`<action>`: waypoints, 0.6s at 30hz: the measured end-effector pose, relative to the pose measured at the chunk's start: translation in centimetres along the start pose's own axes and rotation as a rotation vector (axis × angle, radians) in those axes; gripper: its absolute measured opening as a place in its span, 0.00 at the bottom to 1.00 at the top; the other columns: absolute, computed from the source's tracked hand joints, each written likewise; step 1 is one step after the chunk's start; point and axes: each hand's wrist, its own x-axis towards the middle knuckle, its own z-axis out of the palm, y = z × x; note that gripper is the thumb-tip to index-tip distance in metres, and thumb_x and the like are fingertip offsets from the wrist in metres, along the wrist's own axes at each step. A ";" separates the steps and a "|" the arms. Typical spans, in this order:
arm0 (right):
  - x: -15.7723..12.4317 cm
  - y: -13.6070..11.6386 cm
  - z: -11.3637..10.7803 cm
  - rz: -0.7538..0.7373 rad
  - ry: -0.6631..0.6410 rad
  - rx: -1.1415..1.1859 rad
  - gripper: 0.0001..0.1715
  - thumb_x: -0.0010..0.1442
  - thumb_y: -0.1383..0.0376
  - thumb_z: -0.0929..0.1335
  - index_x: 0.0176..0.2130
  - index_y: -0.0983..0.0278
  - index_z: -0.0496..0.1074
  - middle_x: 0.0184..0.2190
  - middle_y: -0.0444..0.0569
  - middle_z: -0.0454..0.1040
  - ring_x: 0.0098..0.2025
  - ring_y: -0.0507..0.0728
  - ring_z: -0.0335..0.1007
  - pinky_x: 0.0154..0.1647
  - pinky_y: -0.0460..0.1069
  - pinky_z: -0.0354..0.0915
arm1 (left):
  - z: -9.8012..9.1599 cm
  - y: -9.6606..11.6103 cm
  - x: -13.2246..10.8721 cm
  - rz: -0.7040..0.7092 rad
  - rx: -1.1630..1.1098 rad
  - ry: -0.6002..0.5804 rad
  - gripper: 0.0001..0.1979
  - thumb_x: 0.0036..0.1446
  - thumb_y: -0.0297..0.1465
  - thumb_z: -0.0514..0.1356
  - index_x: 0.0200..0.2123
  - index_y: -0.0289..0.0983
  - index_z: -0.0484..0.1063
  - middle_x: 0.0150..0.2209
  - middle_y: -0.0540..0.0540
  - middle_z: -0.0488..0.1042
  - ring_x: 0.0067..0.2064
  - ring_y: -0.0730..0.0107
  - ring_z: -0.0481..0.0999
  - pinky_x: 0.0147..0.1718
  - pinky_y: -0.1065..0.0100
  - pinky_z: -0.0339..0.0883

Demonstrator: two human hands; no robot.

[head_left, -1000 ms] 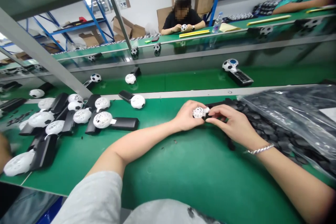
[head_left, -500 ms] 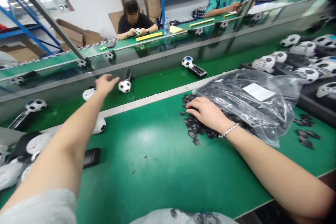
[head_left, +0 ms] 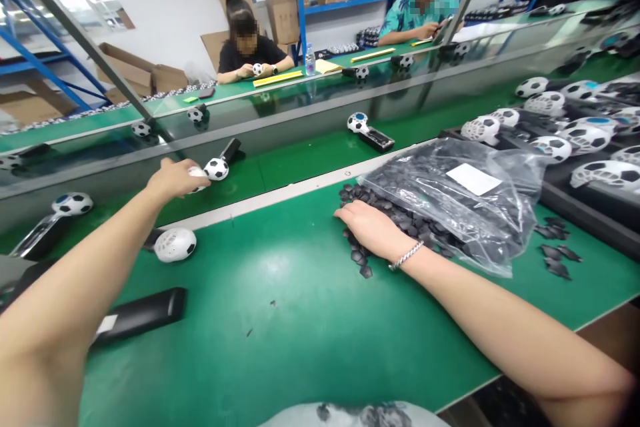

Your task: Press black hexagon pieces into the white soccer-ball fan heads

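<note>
Over the green conveyor, my left hand (head_left: 173, 180) closes its fingers on a white football-patterned piece (head_left: 200, 178), mostly covered by the fingers. Right beside it lies a black-and-white football-shaped piece (head_left: 217, 169) with a dark handle. My right hand (head_left: 367, 227) rests at the left side of a pile of small black pentagon pieces (head_left: 395, 210). Its fingers are pressed together and point down, and the fingertips are hidden, so what they pinch cannot be made out. A clear plastic bag (head_left: 430, 170) with a white label lies over the pile, spilling black pieces.
A white football shell (head_left: 175, 245) and a black handle (head_left: 145, 315) lie at left on the green table (head_left: 280, 353). Stacked football-headed units (head_left: 593, 137) fill the right side. Another unit (head_left: 358, 123) sits on the belt. Two people work across the line behind a clear panel.
My left hand has come down onto the white piece and shifted it right, against the neighbouring football piece. My right hand has moved slightly left and lower on the pile, its fingers drawn together.
</note>
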 end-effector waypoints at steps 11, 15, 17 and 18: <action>-0.8 0.0 0.3 -0.014 0.086 0.241 0.13 0.60 0.73 0.58 0.36 0.66 0.69 0.32 0.51 0.69 0.34 0.55 0.65 0.36 0.48 0.62 | 3.2 11.7 -12.8 0.581 0.016 -0.335 0.37 0.41 0.32 0.60 0.58 0.41 0.54 0.64 0.40 0.45 0.48 0.53 0.70 0.39 0.63 0.67; -1.0 -0.3 -0.2 -0.038 0.110 0.314 0.12 0.61 0.69 0.58 0.37 0.64 0.70 0.35 0.51 0.70 0.37 0.55 0.66 0.38 0.48 0.63 | 3.5 11.5 -10.3 0.846 0.124 -0.262 0.36 0.39 0.20 0.57 0.56 0.44 0.58 0.64 0.43 0.48 0.59 0.46 0.57 0.52 0.52 0.54; -0.9 -0.3 -0.2 -0.035 0.114 0.343 0.12 0.61 0.68 0.59 0.39 0.64 0.71 0.36 0.51 0.70 0.38 0.56 0.67 0.40 0.48 0.63 | 3.3 11.4 -9.3 0.967 0.110 -0.220 0.34 0.38 0.20 0.58 0.53 0.44 0.62 0.62 0.44 0.53 0.62 0.46 0.49 0.56 0.46 0.42; -0.9 -0.3 -0.2 -0.032 0.114 0.352 0.12 0.61 0.67 0.59 0.39 0.64 0.71 0.36 0.51 0.70 0.38 0.55 0.67 0.40 0.48 0.63 | 3.3 11.6 -9.1 1.007 0.082 -0.206 0.33 0.38 0.21 0.60 0.51 0.43 0.63 0.61 0.43 0.56 0.62 0.47 0.47 0.57 0.46 0.38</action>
